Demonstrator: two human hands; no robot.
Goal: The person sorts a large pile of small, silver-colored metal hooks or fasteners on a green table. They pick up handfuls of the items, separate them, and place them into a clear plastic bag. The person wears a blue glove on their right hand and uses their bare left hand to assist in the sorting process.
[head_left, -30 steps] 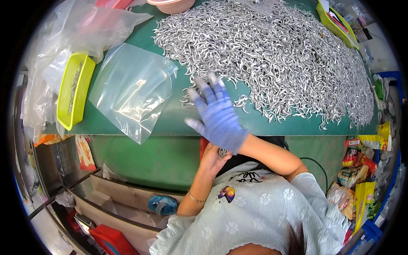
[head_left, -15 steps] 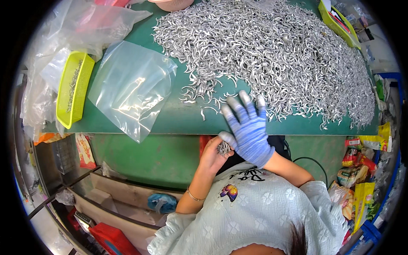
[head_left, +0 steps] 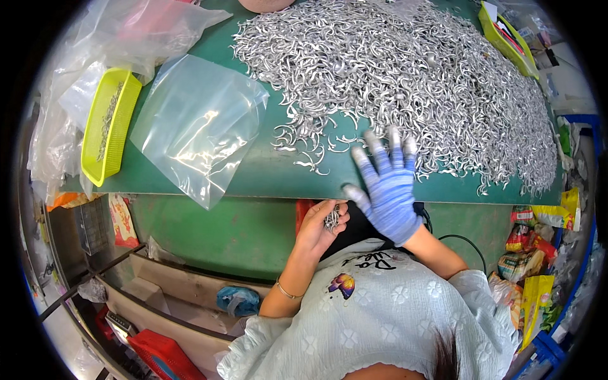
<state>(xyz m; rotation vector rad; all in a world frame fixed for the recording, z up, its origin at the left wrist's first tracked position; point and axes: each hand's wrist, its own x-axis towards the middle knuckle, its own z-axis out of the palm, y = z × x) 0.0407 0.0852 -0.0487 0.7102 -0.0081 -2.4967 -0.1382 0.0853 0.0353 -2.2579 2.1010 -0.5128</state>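
A wide heap of small curved silvery metal pieces [head_left: 405, 82] covers the middle and right of the green table [head_left: 304, 180]. My bare left hand [head_left: 318, 229], just off the table's front edge, is curled around a small bunch of the same metal pieces [head_left: 331, 218]. My right hand [head_left: 389, 190], in a blue striped glove with whitish fingertips, lies palm down with its fingers spread at the heap's near edge. Nothing shows in its grasp, though what lies beneath the palm is hidden. Several loose pieces [head_left: 310, 158] are scattered left of its fingertips.
Left of the heap lies a flat clear plastic bag [head_left: 202, 126]. Farther left, a yellow-green basket [head_left: 107, 126] holds some metal pieces, beside crumpled plastic sheeting [head_left: 57, 139]. Another yellow-green basket [head_left: 506, 41] stands at the far right. Below the table is a compartmented bin [head_left: 177, 291].
My right hand has moved right, away from my left hand, with its fingers still spread. The left fingers have curled more around the pieces. Some loose pieces near the front edge have shifted.
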